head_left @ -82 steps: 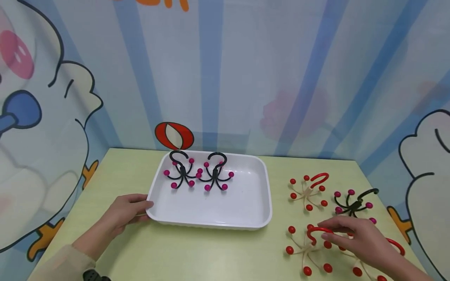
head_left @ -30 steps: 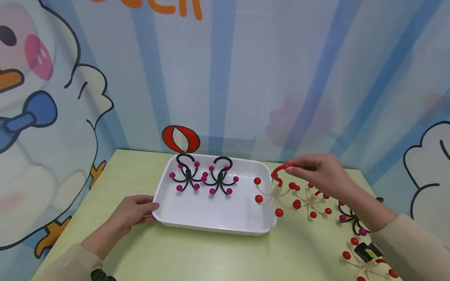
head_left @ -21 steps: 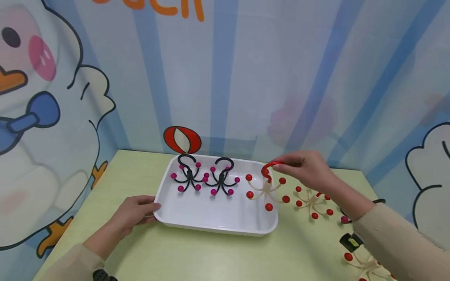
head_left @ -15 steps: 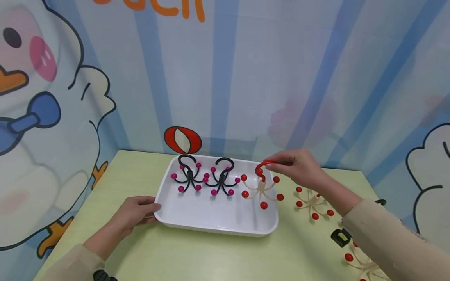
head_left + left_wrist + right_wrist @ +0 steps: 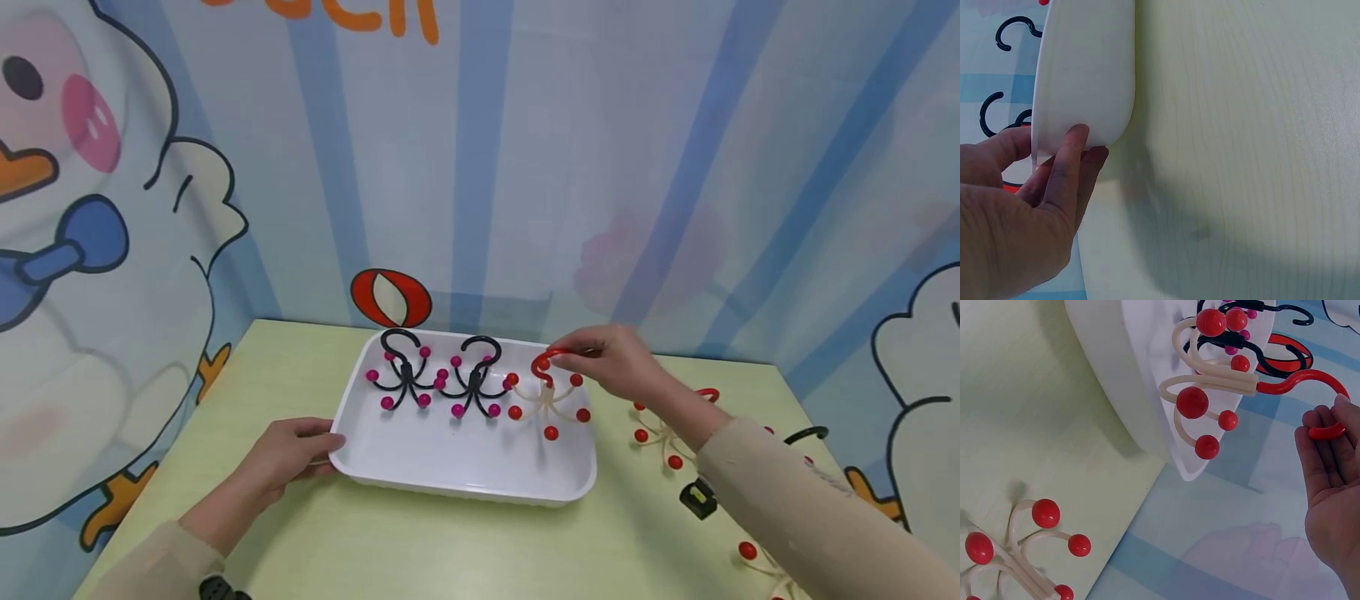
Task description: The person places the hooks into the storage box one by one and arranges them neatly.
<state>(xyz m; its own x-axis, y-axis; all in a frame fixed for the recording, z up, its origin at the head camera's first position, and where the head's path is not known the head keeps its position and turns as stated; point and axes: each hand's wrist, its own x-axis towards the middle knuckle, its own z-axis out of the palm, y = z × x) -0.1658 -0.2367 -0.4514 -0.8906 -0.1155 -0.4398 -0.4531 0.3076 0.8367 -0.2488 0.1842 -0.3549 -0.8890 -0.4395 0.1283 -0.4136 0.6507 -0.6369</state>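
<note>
My left hand [image 5: 288, 454] grips the front left side of a white tray [image 5: 450, 467]; in the left wrist view its fingers [image 5: 1067, 165] lie against the outer wall. My right hand [image 5: 611, 358] pinches the red hook end of a cream multi-arm hanger hook [image 5: 546, 400] with red ball tips. This hanger hook is upright over the tray's back right part; whether it touches the bottom I cannot tell. To its left in the tray stand two black hanger hooks, one at the far left [image 5: 407, 375] and one near the middle [image 5: 474, 382], with magenta ball tips.
Right of the tray, partly behind my right sleeve [image 5: 810, 500], are another cream hanger hook [image 5: 663, 433], a mostly hidden black one [image 5: 810, 433] and a cream one [image 5: 772, 571] near the front. A patterned cloth backdrop [image 5: 525, 208] stands behind the table [image 5: 420, 542].
My right hand took a cream hanger hook from the front right of the table and carried it left over the tray, lowering it slightly. My left hand stays on the tray.
</note>
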